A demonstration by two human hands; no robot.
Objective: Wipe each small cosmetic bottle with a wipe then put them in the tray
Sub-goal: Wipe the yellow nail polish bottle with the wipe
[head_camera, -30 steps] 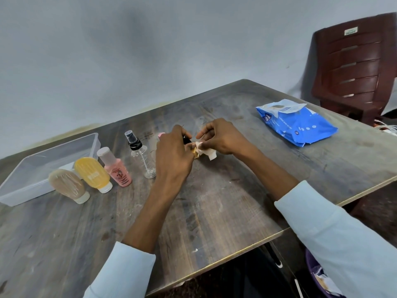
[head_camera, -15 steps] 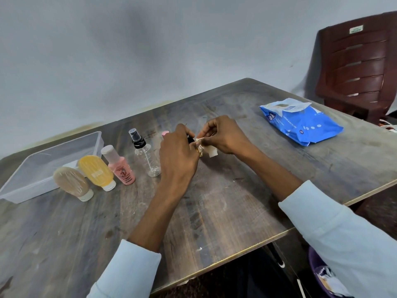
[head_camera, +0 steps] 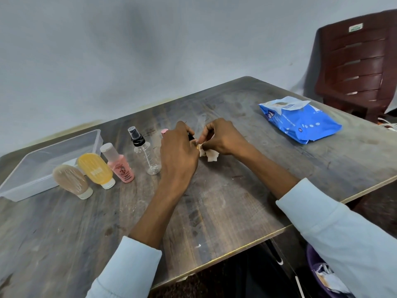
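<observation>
Our left hand [head_camera: 178, 155] and right hand [head_camera: 223, 136] meet ahead of us, fingers [head_camera: 206, 130] curled, forearms bare.

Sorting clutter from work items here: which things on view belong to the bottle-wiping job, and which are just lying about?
Job: wipe in right hand; small dark bottle in left hand; beige tube; yellow tube; pink bottle; spray bottle; tray; wipes pack.
Lying about: chair.

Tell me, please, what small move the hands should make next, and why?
Probably keep rubbing the wipe along the small dark item. The left hand holds that item, and the right hand pinches the wipe against it, so wiping looks unfinished. The tray holds no bottle, so placing comes after.
</observation>
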